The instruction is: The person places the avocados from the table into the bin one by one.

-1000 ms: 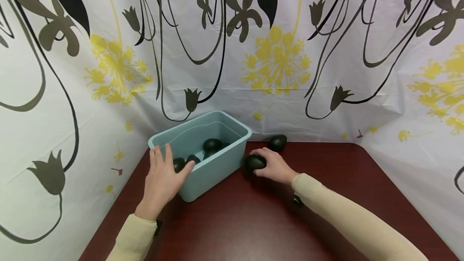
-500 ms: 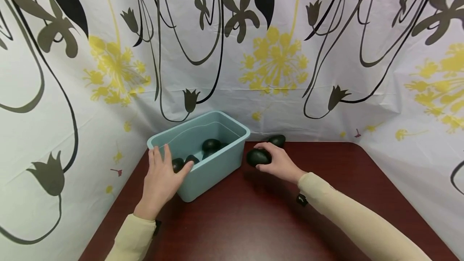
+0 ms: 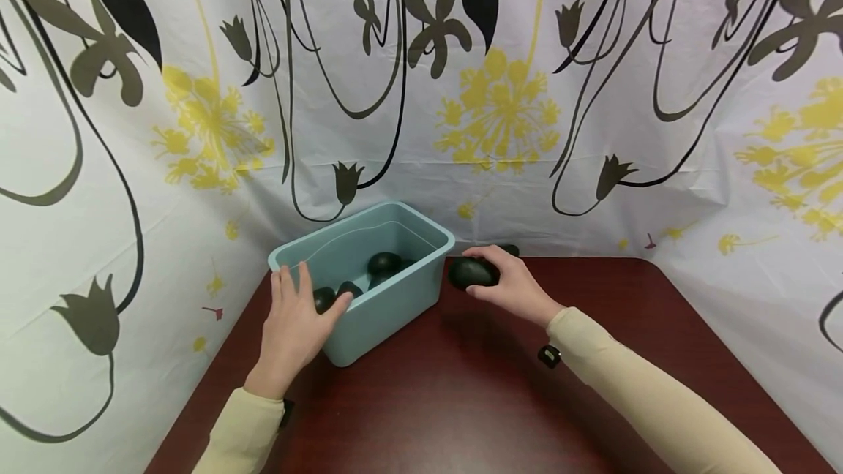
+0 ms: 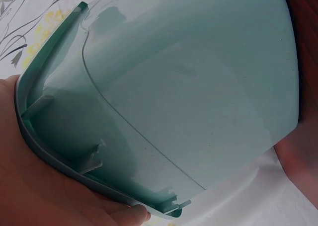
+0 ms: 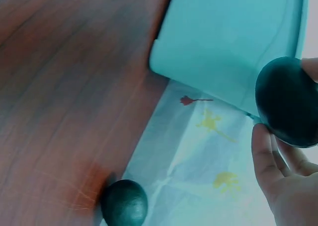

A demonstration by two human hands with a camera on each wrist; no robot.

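My right hand (image 3: 510, 287) holds a dark green avocado (image 3: 472, 273) by its sides, raised above the table just right of the light blue plastic bin (image 3: 388, 324). In the right wrist view, fingers and thumb pinch this avocado (image 5: 285, 102) in front of the bin's side. My left hand (image 3: 294, 331) rests across the bin's near left end with its fingers spread and fairly straight. The left wrist view shows that hand (image 4: 44, 186) along the bin's rim (image 4: 49, 159). Several avocados (image 3: 385, 264) lie inside the bin, partly hidden by its wall and my left hand.
Another avocado (image 5: 124, 203) lies on the table by the back edge, mostly hidden behind my right hand in the head view. The dark red-brown table (image 3: 421, 415) meets a white patterned cloth (image 3: 514, 218) at the back and sides.
My right hand has lifted the avocado off the table, rising and shifting slightly right, and now covers most of the avocado behind it. The left hand and bin have stayed put.
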